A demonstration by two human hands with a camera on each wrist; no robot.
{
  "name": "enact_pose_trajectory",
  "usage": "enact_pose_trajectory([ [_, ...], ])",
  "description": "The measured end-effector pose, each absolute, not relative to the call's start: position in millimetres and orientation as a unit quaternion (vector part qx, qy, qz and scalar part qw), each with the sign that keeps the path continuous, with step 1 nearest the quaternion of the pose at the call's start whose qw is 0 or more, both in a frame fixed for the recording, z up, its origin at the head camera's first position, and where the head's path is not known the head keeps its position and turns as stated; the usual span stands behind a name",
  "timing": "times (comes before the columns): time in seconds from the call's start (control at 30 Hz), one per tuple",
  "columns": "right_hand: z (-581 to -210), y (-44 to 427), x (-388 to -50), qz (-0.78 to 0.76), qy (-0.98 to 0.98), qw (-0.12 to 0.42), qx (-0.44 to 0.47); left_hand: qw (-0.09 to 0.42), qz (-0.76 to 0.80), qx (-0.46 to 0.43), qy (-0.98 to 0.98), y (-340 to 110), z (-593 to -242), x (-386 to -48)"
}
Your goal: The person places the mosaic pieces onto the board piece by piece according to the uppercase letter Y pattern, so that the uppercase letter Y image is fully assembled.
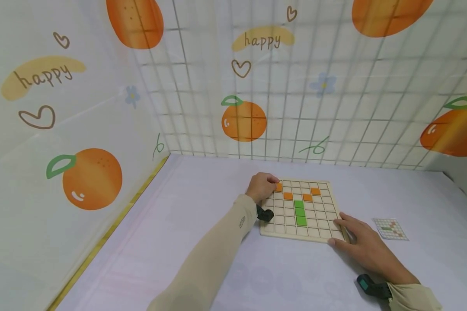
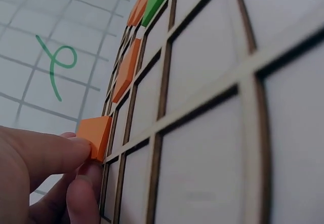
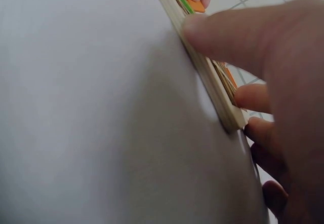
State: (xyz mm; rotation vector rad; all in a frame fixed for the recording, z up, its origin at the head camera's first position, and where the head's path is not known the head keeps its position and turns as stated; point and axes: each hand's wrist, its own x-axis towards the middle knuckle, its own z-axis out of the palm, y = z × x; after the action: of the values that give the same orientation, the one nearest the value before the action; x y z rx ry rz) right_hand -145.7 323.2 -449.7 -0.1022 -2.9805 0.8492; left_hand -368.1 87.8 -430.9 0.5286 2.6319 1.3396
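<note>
A wooden grid board [image 1: 279,228] lies on the white tabletop. My left hand [image 1: 261,186] is at its far left corner. There the thumb and fingers pinch an orange square tile [image 2: 93,135], which stands tilted in the left wrist view. Other orange tiles [image 1: 288,196] and a column of green tiles [image 1: 300,212] sit in the board's cells. At the near right corner of the board, my right hand [image 1: 362,242] rests with its fingers spread. Its thumb [image 3: 217,29] touches the front edge, and the other fingers are along the right side.
A small printed card [image 1: 390,229] with a grid pattern lies to the right of the board. Behind the table hangs a patterned sheet [image 1: 202,129] over a wire grid. Another sheet stands along the left side, with a yellow strip [image 1: 101,239] at its foot.
</note>
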Motion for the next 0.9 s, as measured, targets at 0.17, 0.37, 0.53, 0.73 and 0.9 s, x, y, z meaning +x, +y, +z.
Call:
enact_pose_trajectory([
  [0.17, -448.8, 322.4, -144.2, 0.276, -0.961, 0.023, -0.028, 0.068, 0.438, 0.179, 0.878, 88.8, -431.7, -367.9],
  [0.37, -448.9, 320.9, -143.1, 0.271, -0.962, 0.027, -0.02, 0.064, 0.427, 0.183, 0.883, 91.4, -432.9, -369.1],
  [0.53, -449.3, 321.5, -144.1, 0.273, -0.961, 0.024, -0.023, 0.066, 0.423, 0.177, 0.887, 91.8, -434.2, -369.6],
  [0.73, -449.5, 320.4, -145.1, 0.275, -0.961, 0.021, -0.031, 0.065, 0.419, 0.168, 0.89, 91.2, -434.0, -368.3],
  [0.9, -449.0, 320.8, -144.4, 0.276, -0.96, 0.021, -0.035, 0.065, 0.418, 0.17, 0.89, 91.9, -432.9, -367.3],
])
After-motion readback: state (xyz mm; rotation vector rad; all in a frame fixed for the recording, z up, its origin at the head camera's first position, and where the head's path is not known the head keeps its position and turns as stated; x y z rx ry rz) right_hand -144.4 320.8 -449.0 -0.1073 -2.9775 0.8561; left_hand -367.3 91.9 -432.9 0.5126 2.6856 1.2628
